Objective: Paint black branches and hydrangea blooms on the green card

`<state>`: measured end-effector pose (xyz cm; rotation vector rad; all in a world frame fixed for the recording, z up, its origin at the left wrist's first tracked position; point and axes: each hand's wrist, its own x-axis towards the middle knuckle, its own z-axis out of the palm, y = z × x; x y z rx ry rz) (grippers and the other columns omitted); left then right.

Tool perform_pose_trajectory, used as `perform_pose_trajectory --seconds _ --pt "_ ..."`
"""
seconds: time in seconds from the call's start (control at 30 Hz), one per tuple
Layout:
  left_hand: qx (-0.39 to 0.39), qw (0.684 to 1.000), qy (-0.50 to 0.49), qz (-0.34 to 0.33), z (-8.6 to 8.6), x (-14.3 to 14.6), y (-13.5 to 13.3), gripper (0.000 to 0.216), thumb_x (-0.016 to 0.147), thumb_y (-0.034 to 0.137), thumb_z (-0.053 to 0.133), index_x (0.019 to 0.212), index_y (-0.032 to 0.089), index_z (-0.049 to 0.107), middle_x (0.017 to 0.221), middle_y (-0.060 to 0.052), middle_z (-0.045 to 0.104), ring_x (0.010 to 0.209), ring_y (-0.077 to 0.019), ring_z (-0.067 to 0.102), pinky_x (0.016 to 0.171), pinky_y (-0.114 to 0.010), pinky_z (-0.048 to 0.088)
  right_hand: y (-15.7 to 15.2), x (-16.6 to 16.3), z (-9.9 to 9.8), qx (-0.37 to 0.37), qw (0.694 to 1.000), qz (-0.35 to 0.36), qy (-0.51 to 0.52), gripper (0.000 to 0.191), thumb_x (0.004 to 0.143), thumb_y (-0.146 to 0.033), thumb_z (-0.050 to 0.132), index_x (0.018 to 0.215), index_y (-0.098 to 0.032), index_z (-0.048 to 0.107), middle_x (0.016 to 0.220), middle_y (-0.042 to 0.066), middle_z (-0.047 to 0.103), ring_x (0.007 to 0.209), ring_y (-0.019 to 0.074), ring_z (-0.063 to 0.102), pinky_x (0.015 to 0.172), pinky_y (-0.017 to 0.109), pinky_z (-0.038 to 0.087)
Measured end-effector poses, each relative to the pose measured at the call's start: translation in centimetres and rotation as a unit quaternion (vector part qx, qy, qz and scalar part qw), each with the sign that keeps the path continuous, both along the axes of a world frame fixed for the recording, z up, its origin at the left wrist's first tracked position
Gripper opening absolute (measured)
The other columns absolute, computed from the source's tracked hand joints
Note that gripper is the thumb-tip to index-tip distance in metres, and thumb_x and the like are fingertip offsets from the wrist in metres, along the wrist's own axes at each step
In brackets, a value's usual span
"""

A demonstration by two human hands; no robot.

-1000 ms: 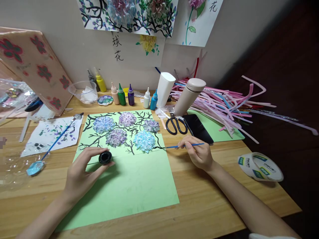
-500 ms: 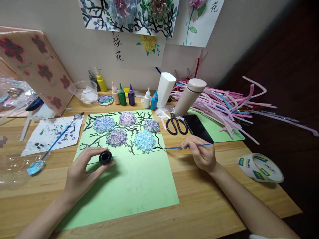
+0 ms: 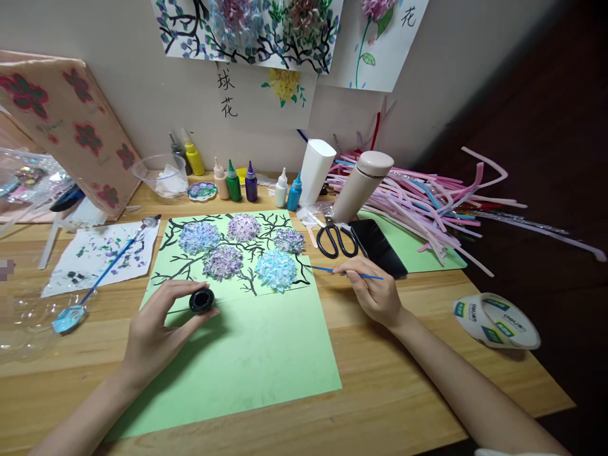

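Craft work on a wooden table (image 3: 380, 405)

Green paper (image 3: 247, 354) with puffy flowers (image 3: 199, 237) lies from centre to lower left. There, the left hand (image 3: 154, 323) pinches a black pot (image 3: 202, 300) between thumb and fingers; right of centre, the right hand (image 3: 373, 292) pinches a blue paintbrush (image 3: 323, 270). Floral pictures (image 3: 247, 28) hang on the pale wall (image 3: 118, 28), top centre; pink strips (image 3: 427, 202) heap at upper right.

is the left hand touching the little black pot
Touching. The head view shows the left hand pinching the black pot, with no gap at its sides.
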<state>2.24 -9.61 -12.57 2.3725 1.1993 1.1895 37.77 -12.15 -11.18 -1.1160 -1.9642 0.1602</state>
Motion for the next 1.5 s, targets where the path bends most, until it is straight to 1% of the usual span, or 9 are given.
perform_pose_trajectory --seconds 0.2,0.5,0.9,1.1,1.17,1.3,1.37,1.43,1.5 --pt "0.003 1.0 -0.003 0.002 0.0 0.1 0.1 0.035 0.071 0.027 0.071 0.104 0.022 0.058 0.094 -0.002 0.065 0.085 -0.0183 0.061 0.076 -0.032 0.05 -0.2 -0.1 0.0 -0.008 1.0 0.015 -0.011 0.019 0.089 -0.012 0.04 0.092 -0.02 0.057 0.081 0.005 0.064 0.077 0.0168 0.06 0.072 0.032 0.049" --pt "0.004 1.0 -0.007 0.0 0.1 0.1 -0.1 0.035 0.071 0.024 0.071 0.103 0.021 0.058 0.094 -0.003 0.064 0.085 -0.0182 0.061 0.077 -0.032 0.049 -0.3 0.0 0.1 -0.02 0.999 0.028 -0.008 0.02 0.089 -0.011 0.039 0.09 -0.02 0.057 0.079 0.005 0.064 0.075 0.0164 0.06 0.069 0.031 0.048" --pt "-0.001 1.0 -0.009 0.002 0.1 0.4 0.0 0.035 0.072 0.026 0.071 0.104 0.023 0.058 0.094 -0.002 0.065 0.086 -0.0191 0.061 0.078 -0.033 0.049 -0.5 0.0 0.7 -0.019 1.0 0.021 0.001 0.023 0.09 -0.012 0.037 0.083 -0.019 0.058 0.073 0.004 0.064 0.068 0.0151 0.058 0.065 0.03 0.047" --pt "0.009 1.0 -0.012 0.001 0.1 0.2 -0.1 0.035 0.072 0.026 0.07 0.105 0.025 0.057 0.095 -0.002 0.064 0.085 -0.02 0.061 0.076 -0.034 0.05 -0.5 0.1 0.9 -0.018 1.0 0.025 0.005 0.027 0.092 -0.015 0.035 0.077 -0.02 0.058 0.071 0.003 0.062 0.067 0.0152 0.057 0.065 0.03 0.046" --pt "0.016 1.0 -0.015 -0.005 0.2 0.2 -0.2 0.035 0.072 0.025 0.07 0.105 0.025 0.057 0.095 -0.003 0.064 0.086 -0.0205 0.061 0.076 -0.035 0.05 -0.5 0.1 0.7 -0.013 0.999 0.018 0.027 0.028 0.093 -0.018 0.034 0.077 -0.02 0.058 0.071 0.003 0.062 0.067 0.0152 0.056 0.065 0.03 0.045" --pt "0.037 0.999 -0.019 -0.019 0.6 1.0 -0.4 0.034 0.073 0.025 0.07 0.105 0.024 0.057 0.094 -0.003 0.064 0.085 -0.0199 0.061 0.076 -0.034 0.05 -0.4 0.1 0.5 0.006 0.99 -0.022 0.141 0.03 0.095 -0.028 0.034 0.081 -0.02 0.059 0.072 0.004 0.062 0.065 0.0151 0.056 0.059 0.03 0.044" --pt "0.058 0.997 -0.028 -0.032 0.8 2.2 -0.5 0.034 0.073 0.023 0.07 0.104 0.023 0.057 0.093 -0.003 0.064 0.085 -0.0188 0.061 0.074 -0.033 0.05 -0.2 -0.2 0.8 0.014 0.981 -0.043 0.188 0.03 0.095 -0.032 0.035 0.084 -0.019 0.059 0.073 0.003 0.062 0.064 0.0148 0.057 0.056 0.029 0.043" --pt "0.081 0.994 -0.051 -0.053 1.0 3.8 -0.6 0.034 0.072 0.019 0.07 0.104 0.022 0.056 0.093 -0.004 0.064 0.085 -0.0179 0.061 0.074 -0.031 0.051 0.0 -0.6 1.5 0.026 0.975 -0.06 0.214 0.029 0.094 -0.034 0.036 0.085 -0.02 0.06 0.075 0.003 0.062 0.065 0.0148 0.058 0.055 0.028 0.043" --pt "0.088 0.989 -0.073 -0.089 1.0 5.9 -0.7 0.035 0.072 0.018 0.07 0.104 0.021 0.056 0.093 -0.005 0.063 0.086 -0.0171 0.061 0.074 -0.03 0.051 0.0 -1.1 2.5 0.06 0.969 -0.075 0.228 0.03 0.094 -0.037 0.037 0.084 -0.02 0.06 0.076 0.003 0.062 0.067 0.0154 0.058 0.056 0.029 0.044"
